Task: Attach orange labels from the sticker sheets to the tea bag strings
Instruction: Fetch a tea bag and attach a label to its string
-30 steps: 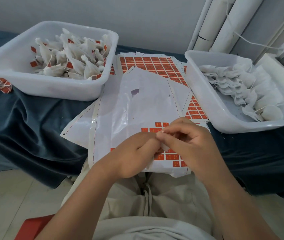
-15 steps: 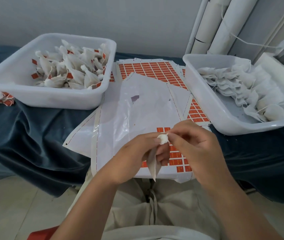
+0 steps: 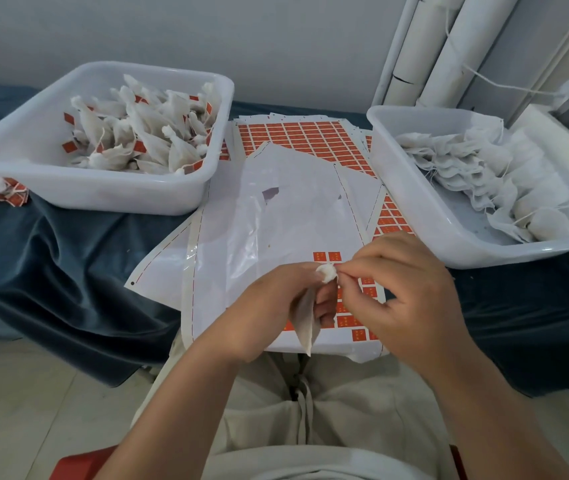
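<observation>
**Observer:** Centre of view, please. What do the hands hold?

**Operator:** I read one tea bag (image 3: 305, 323), white, hanging point-down over the near edge of the front sticker sheet (image 3: 241, 244). The left hand (image 3: 272, 306) has its grip closed round the bag's neck. Its fingers are curled, and the gathered tuft stands out above the thumb. The right hand (image 3: 404, 296) has a narrow grip, with thumb and forefinger pinched against that tuft. I cannot tell whether they hold the string or the cloth itself.

**Observer:** And the labels?

**Operator:** Orange labels (image 3: 345, 321) sit only in the near right corner of that sheet, partly under both hands. The rest of its backing is bare white. A second sheet (image 3: 304, 136), nearly full, lies farther back, and the front one covers its near part. Both rest on the tabletop, which a blue cloth (image 3: 68, 258) covers.

**Observer:** The containers?

**Operator:** The left tub (image 3: 103, 197) holds labelled tea bags (image 3: 151, 143), with orange tags showing among them. The right tub (image 3: 411, 202) holds plain tea bags (image 3: 466, 161) with white strings. The sheets lie between the two tubs. White tubes (image 3: 449, 46) stand against the wall behind the right tub.
</observation>
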The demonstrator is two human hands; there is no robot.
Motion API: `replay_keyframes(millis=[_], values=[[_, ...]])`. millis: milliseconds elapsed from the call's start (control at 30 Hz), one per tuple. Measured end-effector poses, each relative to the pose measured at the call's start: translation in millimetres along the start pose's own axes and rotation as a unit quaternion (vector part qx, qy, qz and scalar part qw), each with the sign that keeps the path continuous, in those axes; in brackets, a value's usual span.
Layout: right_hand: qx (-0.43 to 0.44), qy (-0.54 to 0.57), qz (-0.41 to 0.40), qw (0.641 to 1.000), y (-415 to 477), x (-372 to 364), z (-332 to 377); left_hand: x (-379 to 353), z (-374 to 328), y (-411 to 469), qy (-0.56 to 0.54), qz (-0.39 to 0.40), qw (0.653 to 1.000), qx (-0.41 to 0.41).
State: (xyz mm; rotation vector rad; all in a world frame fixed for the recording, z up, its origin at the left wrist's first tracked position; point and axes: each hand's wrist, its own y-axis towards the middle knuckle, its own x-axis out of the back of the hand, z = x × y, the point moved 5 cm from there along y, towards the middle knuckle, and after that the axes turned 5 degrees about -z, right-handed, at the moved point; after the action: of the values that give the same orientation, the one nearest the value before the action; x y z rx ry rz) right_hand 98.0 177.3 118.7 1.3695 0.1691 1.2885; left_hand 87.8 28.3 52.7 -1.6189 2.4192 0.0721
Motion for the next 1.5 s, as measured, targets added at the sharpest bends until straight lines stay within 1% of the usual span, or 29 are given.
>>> replay_keyframes(millis=[100,167,267,400,433,467,500,533,567,600,633,667,700,767,833,867,933,1000,1100,1167,1267,1367,1500], values=[[-0.069,0.047,0.012,0.996,-1.9,-1.9,-3.4,-9.7,-5.7,-2.8,-0.086,0.012,0.996,0.018],[-0.075,0.048,0.030,0.996,-2.4,-2.5,-5.0,-10.0,-5.8,-2.0,-0.075,-0.013,0.997,0.029],[-0.051,0.011,0.039,0.998,-0.7,-2.9,-6.1,-4.8,-2.5,-0.8,-0.037,-0.047,0.997,0.046],[-0.045,0.007,0.037,0.998,-0.1,-4.4,-4.0,-3.4,-0.8,-1.1,-0.073,-0.020,0.996,0.038],[-0.062,0.028,0.041,0.997,-0.8,-4.1,-4.4,-3.9,-1.3,-0.9,-0.096,-0.007,0.995,0.035],[-0.099,0.063,0.051,0.992,-2.5,-4.4,-7.5,-4.8,-1.9,-1.1,-0.125,0.010,0.991,0.035],[-0.161,0.116,0.072,0.977,-5.3,-6.4,-12.2,-6.4,-2.9,-0.9,-0.155,0.029,0.987,0.038],[-0.242,0.194,0.098,0.946,-9.1,-11.3,-17.2,-7.9,-3.7,-1.7,-0.181,0.048,0.981,0.041],[-0.321,0.286,0.122,0.895,-13.9,-17.3,-19.6,-9.4,-4.6,-1.9,-0.202,0.063,0.976,0.045],[-0.388,0.369,0.139,0.833,-19.2,-23.9,-20.3,-10.2,-4.9,-2.6,-0.216,0.074,0.972,0.049],[-0.432,0.421,0.148,0.784,-22.9,-29.5,-19.7,-10.7,-4.7,-3.4,-0.226,0.081,0.969,0.054],[-0.453,0.440,0.153,0.760,-24.3,-32.9,-19.5,-10.8,-4.3,-3.9,-0.231,0.087,0.967,0.060],[-0.462,0.444,0.157,0.752,-24.1,-34.7,-18.4,-10.9,-4.4,-4.7,-0.231,0.093,0.966,0.063],[-0.467,0.443,0.160,0.748,-22.3,-34.7,-18.0,-11.2,-6.0,-6.5,-0.210,0.108,0.970,0.064],[-0.465,0.415,0.167,0.764,-18.6,-29.1,-17.0,-12.3,-7.4,-7.9,-0.191,0.120,0.972,0.065],[-0.456,0.390,0.172,0.782,-17.6,-25.0,-16.6,-13.1,-7.5,-8.7,-0.196,0.123,0.970,0.068],[-0.421,0.324,0.177,0.828,-14.4,-15.8,-14.1,-13.9,-6.9,-9.0,-0.218,0.125,0.965,0.077],[-0.367,0.262,0.161,0.878,-8.3,-7.3,-9.5,-15.0,-6.9,-8.7,-0.239,0.130,0.959,0.080],[-0.283,0.192,0.109,0.934,-2.0,-2.1,-5.4,-17.9,-8.9,-8.5,-0.272,0.133,0.950,0.081],[-0.199,0.142,0.071,0.967,1.1,-0.7,-0.4,-19.5,-10.3,-9.1,-0.283,0.130,0.947,0.078],[-0.098,0.097,0.053,0.989,1.7,-0.7,6.1,-18.3,-12.8,-9.7,-0.277,0.112,0.952,0.068],[-0.031,0.052,0.046,0.997,1.5,0.8,7.2,-13.2,-13.6,-8.3,-0.254,0.081,0.962,0.056],[0.048,-0.037,0.008,0.998,-0.6,2.9,11.2,-9.5,-10.6,-4.6,-0.202,0.052,0.977,0.046]])
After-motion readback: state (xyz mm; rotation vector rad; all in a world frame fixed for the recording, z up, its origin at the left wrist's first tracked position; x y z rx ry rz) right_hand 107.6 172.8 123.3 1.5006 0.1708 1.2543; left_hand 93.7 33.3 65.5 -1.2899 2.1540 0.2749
